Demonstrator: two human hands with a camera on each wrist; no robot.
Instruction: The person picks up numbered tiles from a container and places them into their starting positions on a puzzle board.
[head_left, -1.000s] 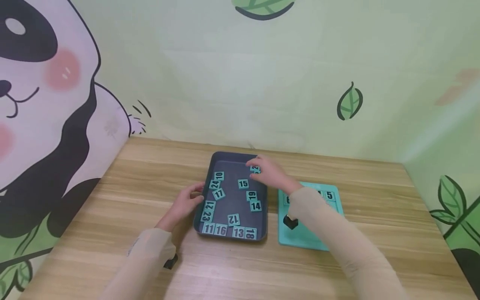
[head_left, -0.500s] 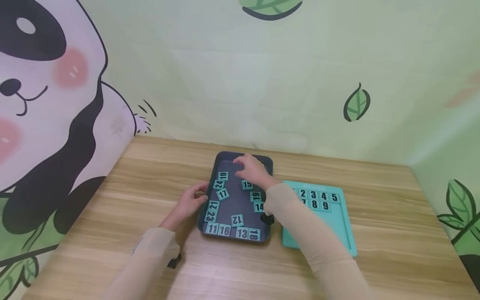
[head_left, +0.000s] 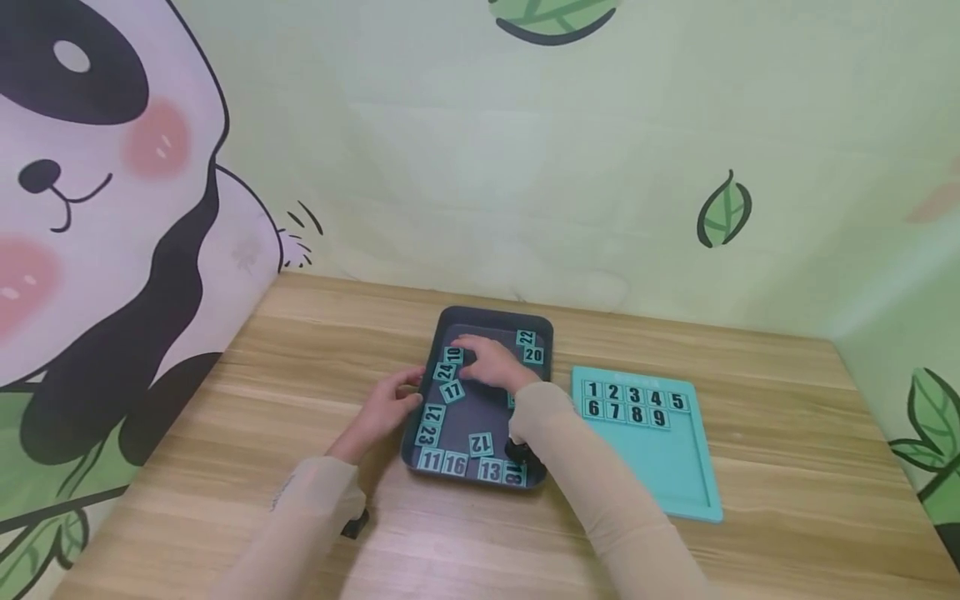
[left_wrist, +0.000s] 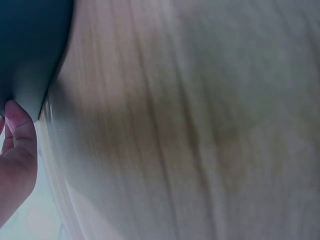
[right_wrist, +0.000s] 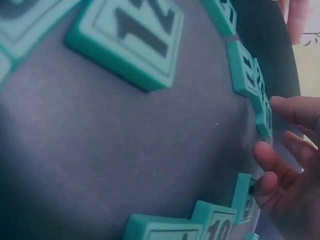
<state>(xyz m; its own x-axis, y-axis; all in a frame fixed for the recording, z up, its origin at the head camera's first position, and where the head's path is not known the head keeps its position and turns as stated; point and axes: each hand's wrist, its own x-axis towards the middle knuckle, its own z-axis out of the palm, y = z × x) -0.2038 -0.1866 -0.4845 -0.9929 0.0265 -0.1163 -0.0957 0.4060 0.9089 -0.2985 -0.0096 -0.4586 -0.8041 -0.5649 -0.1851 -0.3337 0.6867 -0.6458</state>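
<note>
A dark blue tray (head_left: pixel 487 421) holds several loose teal number tiles. My right hand (head_left: pixel 495 365) is over its left part, thumb and fingers apart, near the tile marked 10 (head_left: pixel 453 355). Just below that tile lie the 24 tile (head_left: pixel 445 372) and the 17 tile (head_left: pixel 452 392). In the right wrist view the fingers are loosely bent, with no tile between them. My left hand (head_left: pixel 384 408) rests against the tray's left outer wall with fingertips and thumb; the left wrist view shows its thumb (left_wrist: pixel 19 117) against the wall. The right arm hides some tiles.
Right of the tray lies a teal board (head_left: pixel 667 467), with tiles 1 to 5 in its top row and 6 to 9 below. Tiles 22 (head_left: pixel 526 337) and 20 (head_left: pixel 533 356) are at the tray's upper right. A wall stands behind the wooden table (head_left: pixel 450 542).
My right hand has moved left and nearer, from the tray's upper right corner to beside tile 10. Tiles 22 and 20 and the board's numbers are uncovered. The left hand stays at the tray's wall.
</note>
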